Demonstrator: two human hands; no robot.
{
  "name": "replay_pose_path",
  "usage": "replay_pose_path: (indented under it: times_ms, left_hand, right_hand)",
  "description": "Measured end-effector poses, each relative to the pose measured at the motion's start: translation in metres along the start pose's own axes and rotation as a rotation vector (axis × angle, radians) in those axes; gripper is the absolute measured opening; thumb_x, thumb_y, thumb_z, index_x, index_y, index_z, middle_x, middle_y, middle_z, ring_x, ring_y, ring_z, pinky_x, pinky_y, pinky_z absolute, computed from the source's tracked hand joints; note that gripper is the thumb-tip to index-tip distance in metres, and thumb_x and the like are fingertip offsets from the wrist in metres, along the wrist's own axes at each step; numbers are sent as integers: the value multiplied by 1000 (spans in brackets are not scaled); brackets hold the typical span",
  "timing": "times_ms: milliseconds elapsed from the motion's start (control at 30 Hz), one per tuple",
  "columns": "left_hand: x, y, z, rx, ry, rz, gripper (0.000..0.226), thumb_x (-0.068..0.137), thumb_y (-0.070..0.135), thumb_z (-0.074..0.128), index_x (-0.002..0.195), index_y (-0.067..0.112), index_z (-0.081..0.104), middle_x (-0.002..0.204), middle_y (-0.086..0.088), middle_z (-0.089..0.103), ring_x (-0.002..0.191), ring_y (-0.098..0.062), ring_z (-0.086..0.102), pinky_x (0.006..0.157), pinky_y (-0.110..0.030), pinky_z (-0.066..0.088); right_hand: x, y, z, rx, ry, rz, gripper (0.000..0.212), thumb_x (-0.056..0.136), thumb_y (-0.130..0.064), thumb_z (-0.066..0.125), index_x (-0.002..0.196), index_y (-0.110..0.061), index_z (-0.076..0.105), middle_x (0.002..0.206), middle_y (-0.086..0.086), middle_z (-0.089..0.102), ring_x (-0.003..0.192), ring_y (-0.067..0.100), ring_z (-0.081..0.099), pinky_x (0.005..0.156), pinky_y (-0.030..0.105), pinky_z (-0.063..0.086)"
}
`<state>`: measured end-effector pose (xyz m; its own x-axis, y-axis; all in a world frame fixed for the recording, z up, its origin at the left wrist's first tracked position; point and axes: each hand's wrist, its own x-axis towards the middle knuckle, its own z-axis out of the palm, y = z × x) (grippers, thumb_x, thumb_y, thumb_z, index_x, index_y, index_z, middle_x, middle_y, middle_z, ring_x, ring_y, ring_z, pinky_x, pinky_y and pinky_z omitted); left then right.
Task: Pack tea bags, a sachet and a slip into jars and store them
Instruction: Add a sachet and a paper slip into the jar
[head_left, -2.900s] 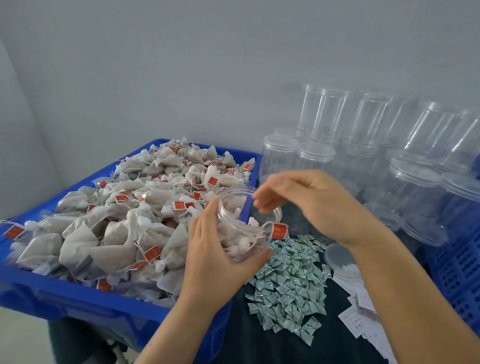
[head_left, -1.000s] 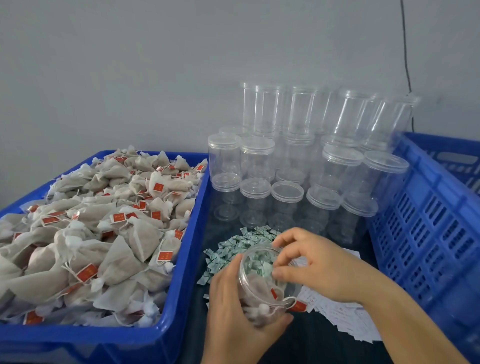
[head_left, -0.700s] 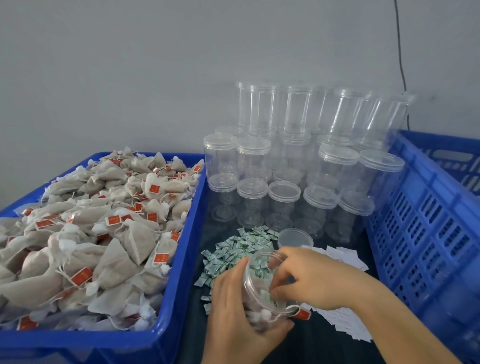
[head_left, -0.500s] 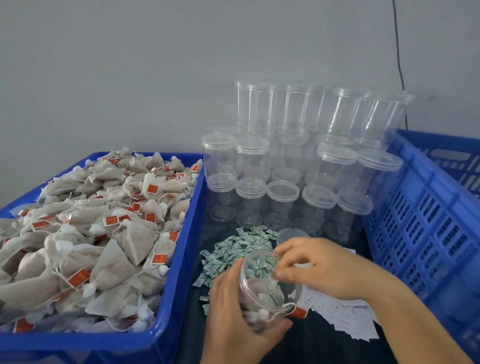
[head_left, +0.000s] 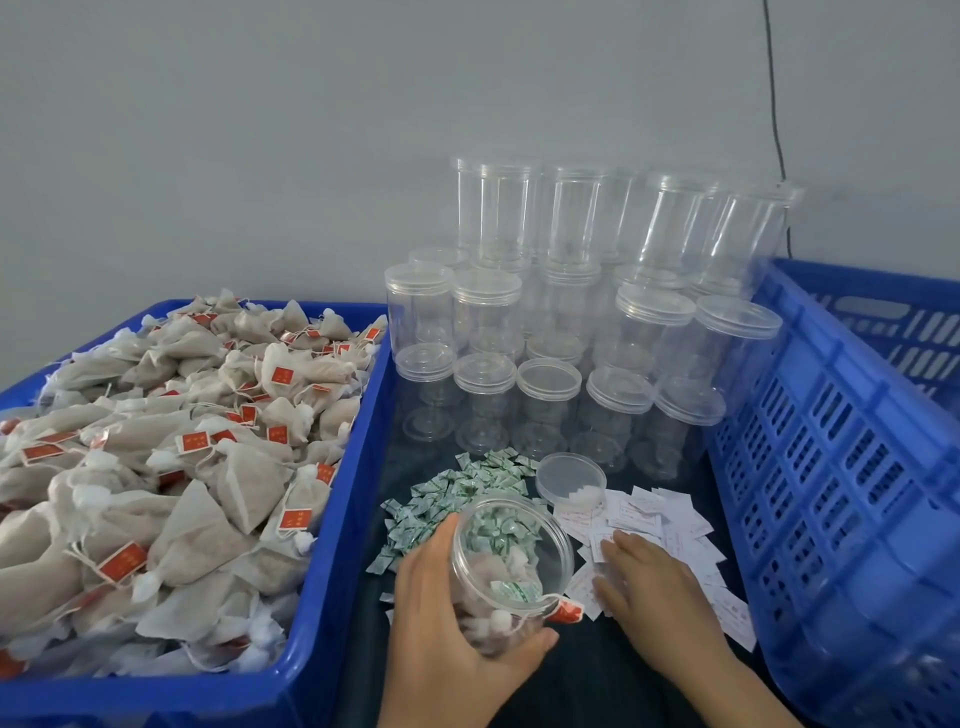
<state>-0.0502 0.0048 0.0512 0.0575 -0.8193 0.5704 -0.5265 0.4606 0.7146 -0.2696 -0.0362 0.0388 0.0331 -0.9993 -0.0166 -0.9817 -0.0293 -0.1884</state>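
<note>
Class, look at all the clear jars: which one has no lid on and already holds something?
The jar gripped by the left hand, tilted, holding tea bags and a sachet; the stacked jars behind are lidded and empty.

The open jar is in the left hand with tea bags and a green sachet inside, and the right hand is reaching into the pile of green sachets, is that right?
Not quite. The head view shows the right hand on the white paper slips, not the pile of green sachets. The rest stands: the left hand holds the open jar with tea bags and a green sachet inside.
</note>
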Motion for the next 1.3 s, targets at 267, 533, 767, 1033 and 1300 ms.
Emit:
replay_pose_path:
  times_ms: [267,533,767,1033,1300]
  left_hand:
    - [-4,-14,4,-84,-33,-29,108,39,56,85,132,57,32,124,33,47,116,2,51,83,-17,49]
    - [-8,-17,6,-83,-49,-43,112,36,60,84,133,60,27,123,42,39,113,4,53,80,-27,55]
    - [4,5,0,-63,-6,67,102,41,58,76,131,64,27,124,51,35,107,26,45,65,-9,52]
    - [-4,-7,7,-166,-52,-19,100,42,46,87,128,60,37,119,36,47,106,3,58,79,-20,54]
    - [-10,-1,14,-227,-82,-125,109,42,49,92,136,47,38,126,20,48,117,-6,53,82,-25,53]
  right_hand:
    - [4,5,-4,-93,183,-65,12,96,-18,57,87,-18,64,92,-5,70,88,18,60,75,28,33]
    - [9,14,-17,-9,29,-26,36,102,-36,48,71,-18,52,74,-1,54,76,15,55,69,30,42]
    - [22,25,-29,215,51,48,17,96,-22,63,87,-16,76,82,-7,71,78,5,64,69,24,51]
    - [2,-4,-97,832,423,-203,28,85,-5,73,80,-32,73,80,-17,73,78,-1,66,70,6,48]
    - [-26,-43,-119,943,114,-540,42,78,11,73,76,-31,73,97,-18,74,103,0,67,83,15,54]
